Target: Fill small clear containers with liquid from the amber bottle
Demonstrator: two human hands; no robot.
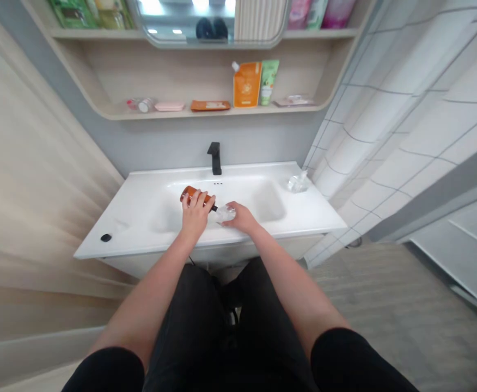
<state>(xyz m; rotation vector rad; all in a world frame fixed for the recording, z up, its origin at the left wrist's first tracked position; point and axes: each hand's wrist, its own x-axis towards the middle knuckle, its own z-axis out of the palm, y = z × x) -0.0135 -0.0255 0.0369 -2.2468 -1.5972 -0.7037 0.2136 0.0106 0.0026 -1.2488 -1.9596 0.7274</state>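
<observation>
My left hand is shut around an orange bottle with a black pump nozzle, held on its side above the white basin. My right hand grips a small transparent plastic container just to the right of the nozzle. The nozzle tip is at or very near the container's end, and I cannot tell whether they touch. Fingers hide much of the orange bottle's label area and part of the container.
A white vanity sink has a black faucet at the back. A transparent item stands on its right side, and a small black object lies at front left. Toiletries line a shelf above.
</observation>
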